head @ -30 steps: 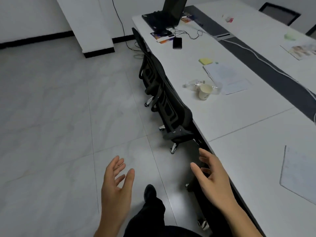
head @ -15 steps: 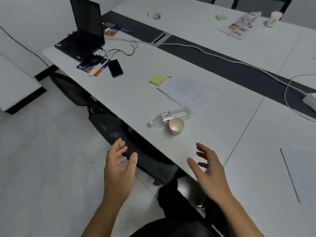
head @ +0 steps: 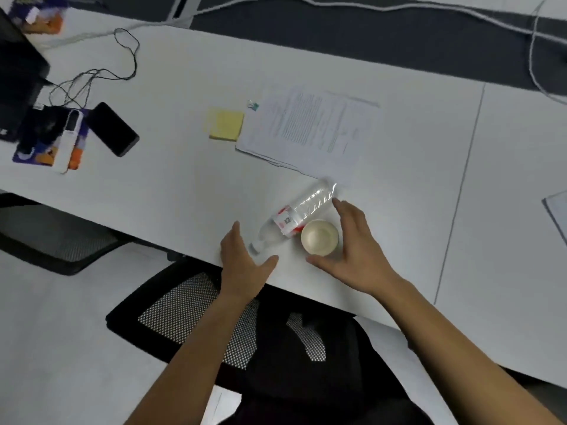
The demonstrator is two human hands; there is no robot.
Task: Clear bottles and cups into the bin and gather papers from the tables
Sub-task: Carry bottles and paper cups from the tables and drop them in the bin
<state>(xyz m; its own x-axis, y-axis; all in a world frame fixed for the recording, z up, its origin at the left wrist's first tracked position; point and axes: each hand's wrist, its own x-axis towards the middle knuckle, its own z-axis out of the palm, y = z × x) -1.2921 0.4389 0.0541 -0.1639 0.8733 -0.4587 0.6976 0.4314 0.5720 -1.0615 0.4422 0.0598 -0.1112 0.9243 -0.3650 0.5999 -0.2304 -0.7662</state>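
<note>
The bottle [head: 302, 210] lies on its side near the table's [head: 159, 191] front edge, cap toward 8 o'clock. The cup [head: 320, 238] stands against it at 5 o'clock. The left hand [head: 245, 266] spreads wide by the cap. The right hand [head: 356, 250] brackets the cup, fingers wide, contact unclear. Papers [head: 310, 127] lie just beyond at 12 o'clock.

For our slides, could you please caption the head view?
Left hand and right hand flank a lying bottle and cup beside papers.

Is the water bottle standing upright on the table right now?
No, the water bottle lies on its side on the table, right next to the upright paper cup.
</note>
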